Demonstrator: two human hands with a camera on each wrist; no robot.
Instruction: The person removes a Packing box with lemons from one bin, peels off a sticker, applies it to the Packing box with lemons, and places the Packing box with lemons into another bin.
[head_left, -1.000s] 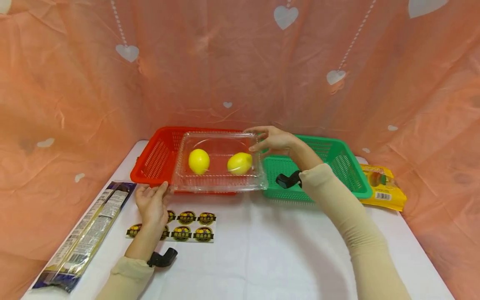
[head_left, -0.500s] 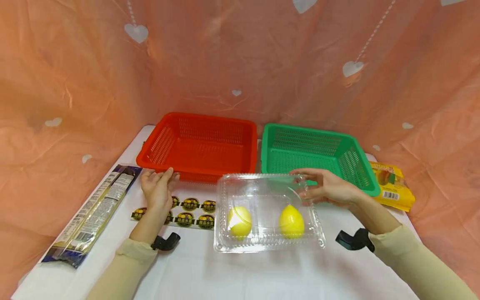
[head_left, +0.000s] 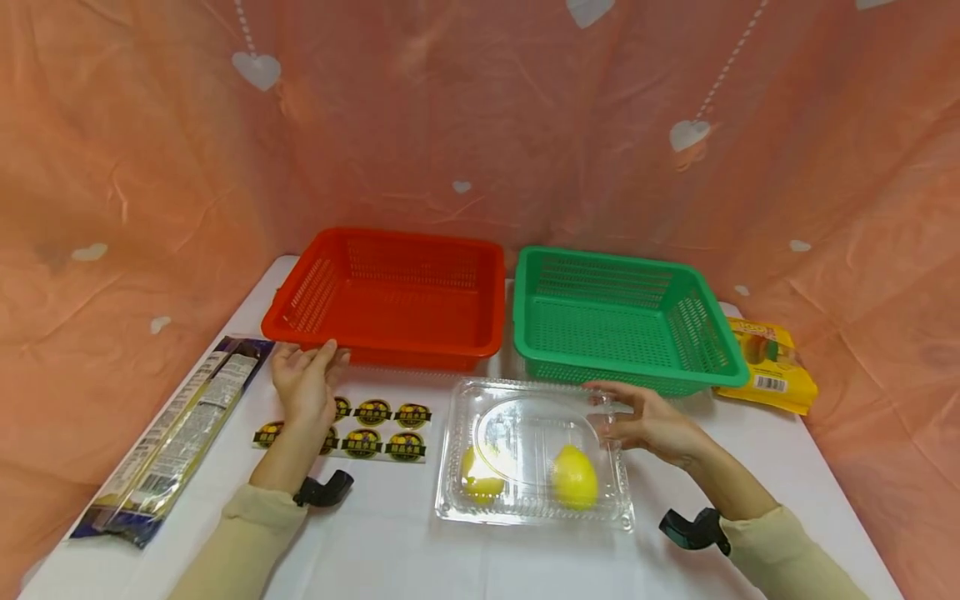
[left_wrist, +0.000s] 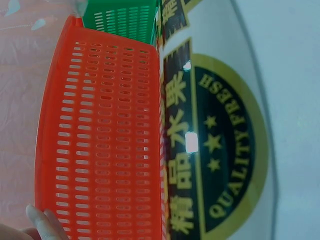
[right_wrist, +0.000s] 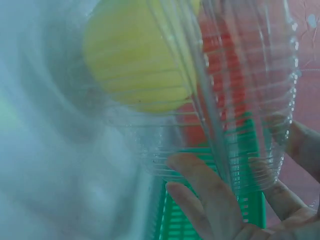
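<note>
My right hand [head_left: 652, 423] grips the right side of a clear plastic clamshell box [head_left: 534, 417], lid down, in front of the green basket. Through its walls show two yellow lemons, one on the left [head_left: 482, 479] under glare and one on the right [head_left: 575, 477]. The right wrist view has fingers [right_wrist: 215, 195] spread along the ridged side wall, a lemon [right_wrist: 140, 60] blurred above them. With fingers loosely bent, my left hand [head_left: 303, 387] holds nothing at the near left rim of the red basket [head_left: 420, 342], its wrist over a sheet of round fruit stickers [head_left: 372, 411].
To the right of the red basket stands a green basket [head_left: 630, 367]. Beyond it lies a yellow packet [head_left: 772, 379]. Long shiny packaging [head_left: 176, 433] runs along the left of the white-covered table [head_left: 420, 550]. A pink curtain [head_left: 465, 108] hangs behind.
My right hand has carried the box of lemons from over the red basket toward me and to the right, then lowered it. The left hand has stayed near the red basket's rim.
</note>
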